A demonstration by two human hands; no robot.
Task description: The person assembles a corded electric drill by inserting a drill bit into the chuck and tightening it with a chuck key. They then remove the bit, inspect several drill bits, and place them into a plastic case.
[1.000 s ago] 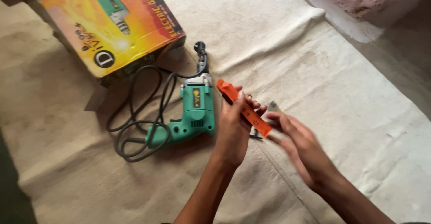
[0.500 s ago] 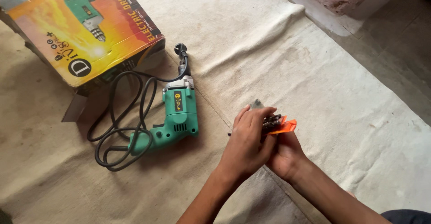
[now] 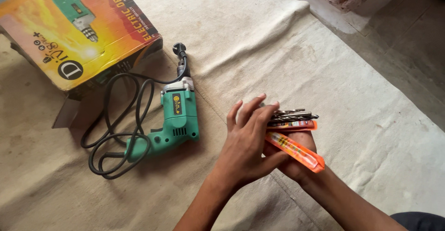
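My left hand (image 3: 245,145) lies over my right hand (image 3: 293,171), fingers stretched and slightly apart. Its thumb pinches a long orange case sleeve (image 3: 296,152) that slants down to the right. My right hand is palm up beneath it, holding several metal drill bits (image 3: 294,115) and the orange inner tray (image 3: 292,125) they rest on. A green electric drill (image 3: 178,120) lies on the cloth to the left of my hands, with its black cord (image 3: 116,138) coiled beside it.
The drill's orange and yellow cardboard box (image 3: 69,27) sits open at the top left. A pale cloth (image 3: 278,50) covers the ground under everything. Bare grey floor (image 3: 408,50) runs along the right, beyond the cloth's edge.
The orange case was held out in one piece. My hands then came together, and now the sleeve is apart from the tray, with the bits showing in my right palm.
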